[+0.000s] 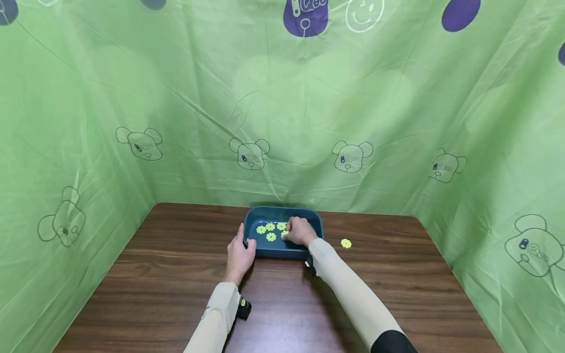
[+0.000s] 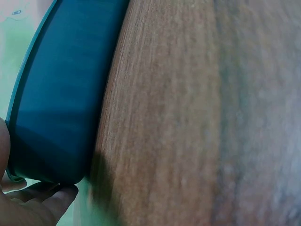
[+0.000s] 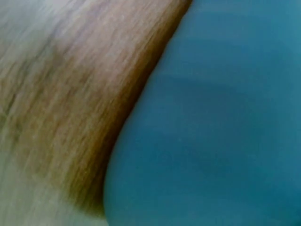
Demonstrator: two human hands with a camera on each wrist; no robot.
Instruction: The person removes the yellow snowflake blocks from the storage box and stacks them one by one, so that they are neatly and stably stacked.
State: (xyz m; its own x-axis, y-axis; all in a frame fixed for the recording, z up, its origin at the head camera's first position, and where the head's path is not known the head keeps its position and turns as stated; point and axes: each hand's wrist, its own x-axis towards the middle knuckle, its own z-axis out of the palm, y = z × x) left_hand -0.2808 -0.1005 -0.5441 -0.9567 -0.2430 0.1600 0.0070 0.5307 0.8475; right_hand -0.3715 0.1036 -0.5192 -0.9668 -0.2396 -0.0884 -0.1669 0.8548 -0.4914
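Observation:
A dark blue plastic tray (image 1: 282, 252) stands at the table's far edge. Several small yellow flower-shaped pieces (image 1: 271, 237) lie on its floor. My left hand (image 1: 240, 252) grips the tray's left end, thumb at the rim and fingers along the outer wall; the left wrist view shows fingers (image 2: 51, 202) against that wall. Reaching over the near rim, my right hand (image 1: 301, 231) pinches a yellow flower-shaped piece (image 1: 284, 235) low inside the tray, its fingers partly covering it. The right wrist view holds only the tray's outer wall (image 3: 211, 141), blurred.
One more yellow flower-shaped piece (image 1: 346, 243) lies on the wooden table (image 1: 176, 274), right of the tray. A green printed curtain (image 1: 282, 108) hangs behind the table and along both sides, close to the tray's far rim.

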